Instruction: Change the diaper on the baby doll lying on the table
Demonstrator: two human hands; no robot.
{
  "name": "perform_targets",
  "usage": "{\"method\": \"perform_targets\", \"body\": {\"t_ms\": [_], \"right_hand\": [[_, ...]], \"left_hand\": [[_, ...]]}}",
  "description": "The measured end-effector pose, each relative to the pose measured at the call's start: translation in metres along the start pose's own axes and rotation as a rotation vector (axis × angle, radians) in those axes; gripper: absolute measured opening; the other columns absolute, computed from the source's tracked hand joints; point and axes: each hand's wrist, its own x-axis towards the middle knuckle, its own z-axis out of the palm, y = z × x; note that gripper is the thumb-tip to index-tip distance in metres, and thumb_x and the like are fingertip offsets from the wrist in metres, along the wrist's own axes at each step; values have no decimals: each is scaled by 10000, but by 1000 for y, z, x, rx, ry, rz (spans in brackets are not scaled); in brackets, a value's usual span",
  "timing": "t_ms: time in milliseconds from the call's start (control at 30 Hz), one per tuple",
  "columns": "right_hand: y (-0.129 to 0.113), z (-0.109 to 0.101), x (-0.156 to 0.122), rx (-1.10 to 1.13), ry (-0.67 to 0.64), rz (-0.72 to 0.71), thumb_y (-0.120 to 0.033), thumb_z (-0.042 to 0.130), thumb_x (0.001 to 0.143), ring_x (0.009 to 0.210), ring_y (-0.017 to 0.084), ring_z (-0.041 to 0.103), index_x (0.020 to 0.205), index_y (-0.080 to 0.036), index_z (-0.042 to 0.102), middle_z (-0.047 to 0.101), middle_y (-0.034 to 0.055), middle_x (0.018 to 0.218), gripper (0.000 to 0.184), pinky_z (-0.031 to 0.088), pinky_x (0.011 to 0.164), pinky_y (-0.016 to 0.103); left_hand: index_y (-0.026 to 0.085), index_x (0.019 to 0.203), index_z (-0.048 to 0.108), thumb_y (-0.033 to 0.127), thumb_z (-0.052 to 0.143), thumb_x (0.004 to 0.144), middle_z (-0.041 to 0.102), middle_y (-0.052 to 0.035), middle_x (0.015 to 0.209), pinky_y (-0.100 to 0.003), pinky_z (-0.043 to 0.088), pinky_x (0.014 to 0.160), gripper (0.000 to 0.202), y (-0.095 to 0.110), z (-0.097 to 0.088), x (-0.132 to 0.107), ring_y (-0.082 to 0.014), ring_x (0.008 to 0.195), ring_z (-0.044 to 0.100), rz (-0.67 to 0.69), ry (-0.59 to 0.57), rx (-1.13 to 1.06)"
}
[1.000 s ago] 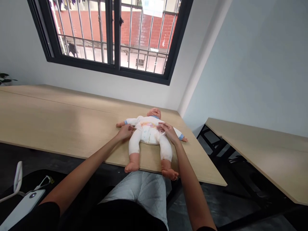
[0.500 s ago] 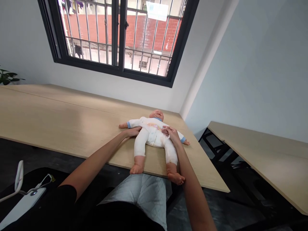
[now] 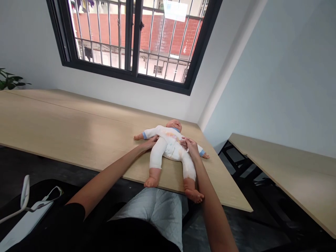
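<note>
Fingers of the right hand [image 3: 192,147] and the half-hidden left hand [image 3: 150,142], grip unclear on both, flank the doll [image 3: 171,148] lying between them, probably light and soft-bodied, best held at the waist.

- The bare left hand [image 3: 152,142], its fingertips earlier in sight at the side of the white patterned diaper [image 3: 172,149], now has its fingers partly hidden behind the hip of the white-bodied, blue-cuffed plastic baby doll [image 3: 164,130]
- The doll's legs have shifted slightly right
- One foot now overlaps the bare right forearm [image 3: 211,197] in view
- More of the green leafy plant [image 3: 11,82] shows
</note>
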Motion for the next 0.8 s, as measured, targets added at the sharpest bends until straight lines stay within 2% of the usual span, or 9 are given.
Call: {"method": "perform_targets", "body": {"t_ms": [133, 333, 467, 667, 800], "right_hand": [[-1, 0, 2, 26, 44, 35, -135, 470, 888, 533, 103, 662, 868, -158, 661, 695, 6, 615, 193, 537, 550, 169], [0, -5, 0, 26, 19, 85, -101, 507, 858, 616, 120, 693, 902, -143, 657, 718, 25, 667, 162, 558, 610, 175], [0, -4, 0, 18, 4, 78, -123, 525, 861, 619, 135, 693, 879, -138, 656, 717, 39, 667, 134, 561, 633, 194], [-7, 4, -4, 4, 57, 83, -96, 545, 806, 567, 129, 673, 794, -149, 661, 704, 16, 620, 128, 563, 619, 207], [-11, 6, -7, 7, 57, 76, -97, 563, 789, 558, 134, 666, 777, -147, 664, 703, 18, 616, 114, 562, 617, 214]], "left_hand": [[168, 1331, 433, 312, 698, 705, 655, -124, 1197, -317, 528, 851, 695, -5, -1, -1, -295, 1099, 625, -60, -43, -178], [170, 1208, 481, 261, 710, 669, 689, -99, 1056, -289, 528, 758, 592, -4, -1, 1, -258, 931, 675, -39, -62, -225], [175, 1157, 525, 272, 747, 612, 689, -115, 1063, -289, 525, 763, 596, -10, 2, 6, -255, 961, 657, 12, 36, -155], [176, 1002, 628, 489, 649, 682, 707, -124, 995, -326, 520, 822, 448, -18, 7, 15, -258, 976, 642, 42, 220, -32], [175, 1013, 640, 419, 689, 649, 707, -119, 993, -310, 509, 850, 441, -9, 4, 11, -243, 984, 635, 110, 230, 73]]}}
